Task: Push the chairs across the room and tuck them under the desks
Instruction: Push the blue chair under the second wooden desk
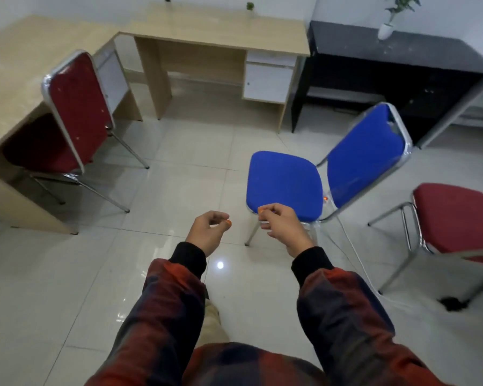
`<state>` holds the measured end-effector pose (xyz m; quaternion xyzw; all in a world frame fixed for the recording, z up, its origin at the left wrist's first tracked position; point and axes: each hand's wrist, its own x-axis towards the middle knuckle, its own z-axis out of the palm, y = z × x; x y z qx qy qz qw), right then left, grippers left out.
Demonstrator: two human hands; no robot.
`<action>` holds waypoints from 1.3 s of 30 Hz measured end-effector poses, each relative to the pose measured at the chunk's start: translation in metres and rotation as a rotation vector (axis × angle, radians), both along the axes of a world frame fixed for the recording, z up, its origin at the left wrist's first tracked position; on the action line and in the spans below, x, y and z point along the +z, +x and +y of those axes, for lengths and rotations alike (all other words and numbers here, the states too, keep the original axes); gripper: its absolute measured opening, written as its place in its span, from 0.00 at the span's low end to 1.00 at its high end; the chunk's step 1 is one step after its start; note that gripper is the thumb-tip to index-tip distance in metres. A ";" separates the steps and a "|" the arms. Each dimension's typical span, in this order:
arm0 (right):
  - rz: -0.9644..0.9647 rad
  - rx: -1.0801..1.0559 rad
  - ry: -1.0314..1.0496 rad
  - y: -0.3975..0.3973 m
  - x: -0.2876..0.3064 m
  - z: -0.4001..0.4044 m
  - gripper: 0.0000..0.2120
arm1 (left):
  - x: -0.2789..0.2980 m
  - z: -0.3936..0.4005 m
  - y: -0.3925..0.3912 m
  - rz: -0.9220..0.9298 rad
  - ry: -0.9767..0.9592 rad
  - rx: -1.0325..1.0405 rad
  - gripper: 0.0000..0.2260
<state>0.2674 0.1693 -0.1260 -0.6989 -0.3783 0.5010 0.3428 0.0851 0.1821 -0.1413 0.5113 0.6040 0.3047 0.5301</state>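
- Hands, left [207,232] and right [280,225], hang loosely curled and empty at frame centre, touching nothing.
- Blue chair [285,182] stands just beyond them.
- Red chair [76,112], upper left, is tucked under its bench [14,79].

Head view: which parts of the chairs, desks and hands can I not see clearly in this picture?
- Red chair on the right: the frame edge cuts off its backrest.
- Tucked red chair: the light desk shades and partly hides its seat.
- Right hand: it overlaps the blue chair; touching or not, I cannot tell.
- Left hand: its fingers curl; no held object is visible.
- Black desk: too dark underneath.
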 end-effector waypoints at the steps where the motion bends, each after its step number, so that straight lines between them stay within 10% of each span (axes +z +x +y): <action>1: 0.004 -0.021 -0.003 0.007 -0.002 -0.017 0.04 | 0.000 -0.012 0.008 0.011 -0.003 -0.033 0.08; 39: 0.049 -0.688 0.036 0.239 0.000 -0.163 0.08 | 0.007 -0.058 0.295 0.083 0.088 -0.771 0.06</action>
